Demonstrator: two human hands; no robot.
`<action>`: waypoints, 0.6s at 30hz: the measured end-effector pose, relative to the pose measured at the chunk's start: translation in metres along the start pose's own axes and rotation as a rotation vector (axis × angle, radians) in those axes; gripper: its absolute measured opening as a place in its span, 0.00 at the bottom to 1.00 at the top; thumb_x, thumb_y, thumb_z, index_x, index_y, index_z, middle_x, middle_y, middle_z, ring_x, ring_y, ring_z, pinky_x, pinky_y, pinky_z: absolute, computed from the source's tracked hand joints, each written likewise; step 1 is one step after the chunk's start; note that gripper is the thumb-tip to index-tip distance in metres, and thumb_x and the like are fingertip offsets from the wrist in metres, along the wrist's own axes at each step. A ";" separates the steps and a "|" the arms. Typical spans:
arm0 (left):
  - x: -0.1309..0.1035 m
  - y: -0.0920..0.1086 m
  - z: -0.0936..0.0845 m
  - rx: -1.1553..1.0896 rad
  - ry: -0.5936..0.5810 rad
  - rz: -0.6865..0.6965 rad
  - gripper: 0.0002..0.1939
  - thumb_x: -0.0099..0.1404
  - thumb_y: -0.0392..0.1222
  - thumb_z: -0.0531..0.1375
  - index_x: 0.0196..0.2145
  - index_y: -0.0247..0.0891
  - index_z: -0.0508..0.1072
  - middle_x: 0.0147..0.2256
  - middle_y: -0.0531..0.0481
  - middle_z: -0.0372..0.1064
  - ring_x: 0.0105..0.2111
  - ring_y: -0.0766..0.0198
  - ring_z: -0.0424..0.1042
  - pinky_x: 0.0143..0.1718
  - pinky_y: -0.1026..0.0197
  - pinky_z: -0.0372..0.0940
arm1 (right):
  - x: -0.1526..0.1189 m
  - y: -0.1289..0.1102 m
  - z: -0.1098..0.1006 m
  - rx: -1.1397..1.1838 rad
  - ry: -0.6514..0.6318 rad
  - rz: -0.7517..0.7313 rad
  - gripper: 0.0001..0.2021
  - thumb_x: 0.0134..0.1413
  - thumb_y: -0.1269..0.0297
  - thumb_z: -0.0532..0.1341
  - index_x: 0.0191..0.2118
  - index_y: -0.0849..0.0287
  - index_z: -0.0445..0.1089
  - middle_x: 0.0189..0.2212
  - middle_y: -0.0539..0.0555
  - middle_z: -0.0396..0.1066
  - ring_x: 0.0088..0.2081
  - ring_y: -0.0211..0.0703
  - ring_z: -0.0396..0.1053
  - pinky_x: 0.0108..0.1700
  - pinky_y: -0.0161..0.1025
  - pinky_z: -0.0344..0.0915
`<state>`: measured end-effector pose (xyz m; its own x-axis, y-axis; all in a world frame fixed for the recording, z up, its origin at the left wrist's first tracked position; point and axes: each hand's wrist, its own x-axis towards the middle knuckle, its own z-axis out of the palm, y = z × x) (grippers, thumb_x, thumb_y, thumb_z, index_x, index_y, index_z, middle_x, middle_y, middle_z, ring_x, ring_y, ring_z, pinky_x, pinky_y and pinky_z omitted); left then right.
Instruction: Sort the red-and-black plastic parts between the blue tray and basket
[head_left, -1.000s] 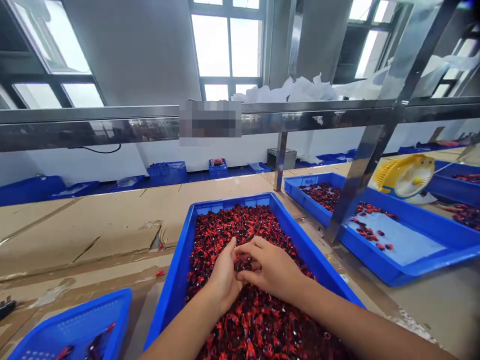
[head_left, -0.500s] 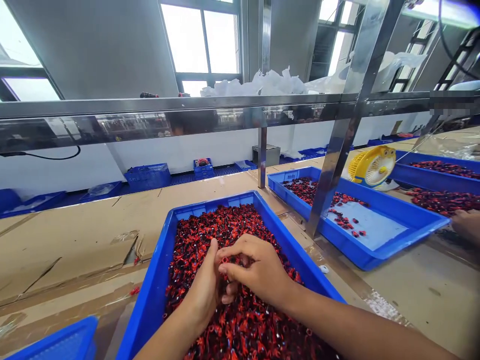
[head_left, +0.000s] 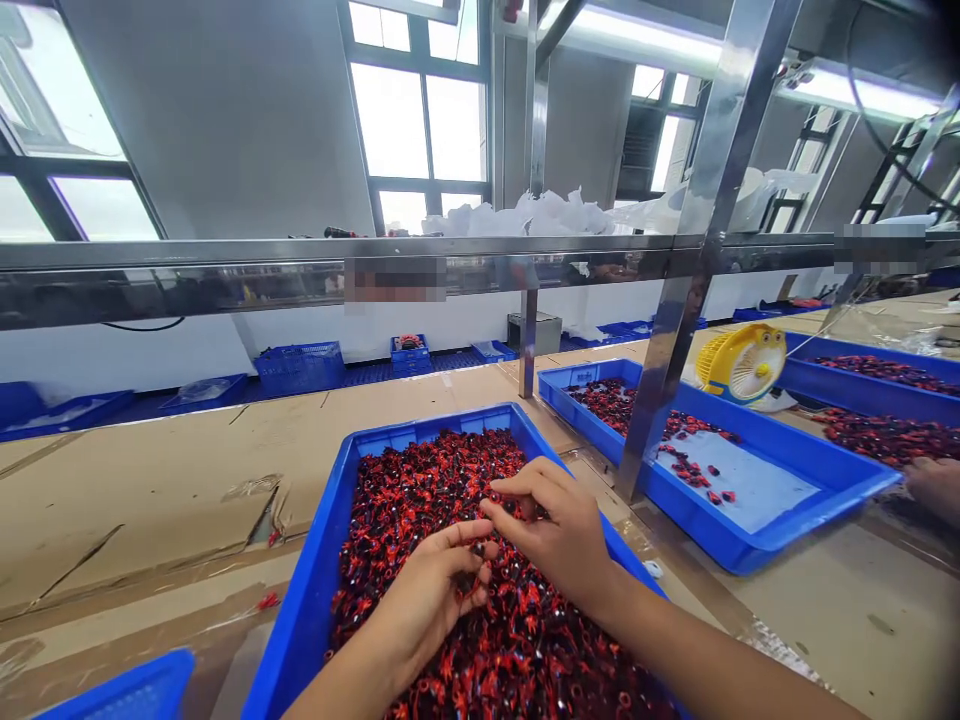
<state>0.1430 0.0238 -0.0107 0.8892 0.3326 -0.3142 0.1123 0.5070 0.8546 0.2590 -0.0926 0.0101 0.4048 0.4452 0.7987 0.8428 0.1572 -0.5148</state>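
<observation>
red-and-black glossy small pieces fill the deep blue rectangular plastic tray below both hands. i have my left hand half curled, a dark rounded piece between its fingers; my right hand is narrowed, its grip hidden from me. i judge that a loose left curl could drop the piece, losing it among its lookalikes.
</observation>
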 end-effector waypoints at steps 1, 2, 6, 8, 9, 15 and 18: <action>0.001 0.000 0.000 0.013 -0.002 0.005 0.19 0.56 0.29 0.59 0.47 0.31 0.68 0.38 0.44 0.69 0.26 0.72 0.63 0.27 0.67 0.59 | 0.000 -0.001 0.000 -0.001 0.000 0.004 0.04 0.52 0.68 0.66 0.37 0.57 0.74 0.28 0.50 0.67 0.26 0.36 0.64 0.28 0.36 0.62; 0.002 -0.001 -0.001 0.030 -0.004 0.015 0.18 0.59 0.33 0.60 0.48 0.31 0.67 0.38 0.43 0.70 0.24 0.73 0.62 0.25 0.68 0.58 | 0.000 -0.002 -0.001 -0.001 0.001 0.008 0.04 0.52 0.68 0.66 0.36 0.57 0.74 0.28 0.49 0.67 0.25 0.36 0.63 0.28 0.36 0.62; 0.005 -0.002 -0.003 0.108 -0.007 0.103 0.18 0.63 0.48 0.61 0.46 0.34 0.67 0.36 0.44 0.71 0.20 0.74 0.58 0.19 0.69 0.51 | 0.001 -0.003 -0.002 0.022 -0.001 -0.008 0.05 0.53 0.68 0.66 0.37 0.57 0.74 0.28 0.50 0.68 0.27 0.38 0.66 0.30 0.37 0.64; 0.005 0.000 -0.004 0.161 -0.010 0.153 0.20 0.63 0.55 0.59 0.42 0.35 0.67 0.33 0.46 0.72 0.18 0.74 0.56 0.17 0.69 0.50 | 0.002 -0.002 -0.003 0.035 -0.004 -0.043 0.05 0.53 0.68 0.67 0.37 0.57 0.74 0.29 0.51 0.69 0.30 0.39 0.68 0.32 0.37 0.65; 0.004 0.001 -0.003 0.185 -0.010 0.174 0.21 0.63 0.57 0.58 0.40 0.35 0.67 0.30 0.47 0.71 0.17 0.74 0.55 0.17 0.69 0.49 | 0.003 -0.001 -0.003 0.040 -0.002 -0.063 0.05 0.53 0.68 0.67 0.37 0.57 0.74 0.29 0.51 0.70 0.30 0.39 0.68 0.32 0.37 0.66; -0.001 0.008 0.001 0.239 0.026 0.212 0.22 0.60 0.62 0.58 0.32 0.37 0.65 0.20 0.57 0.60 0.16 0.75 0.49 0.16 0.70 0.42 | 0.001 0.000 -0.003 0.063 -0.018 -0.137 0.08 0.52 0.69 0.67 0.41 0.56 0.74 0.31 0.52 0.72 0.32 0.40 0.69 0.33 0.37 0.67; 0.000 0.009 0.000 0.240 0.028 0.216 0.24 0.59 0.64 0.58 0.30 0.37 0.64 0.21 0.58 0.58 0.16 0.75 0.49 0.16 0.70 0.41 | 0.000 -0.001 -0.003 0.063 -0.023 -0.157 0.09 0.53 0.70 0.67 0.41 0.56 0.74 0.32 0.53 0.72 0.33 0.40 0.70 0.35 0.38 0.68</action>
<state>0.1438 0.0281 -0.0033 0.8919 0.4351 -0.1233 0.0268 0.2214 0.9748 0.2591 -0.0953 0.0113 0.2610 0.4307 0.8639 0.8709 0.2809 -0.4032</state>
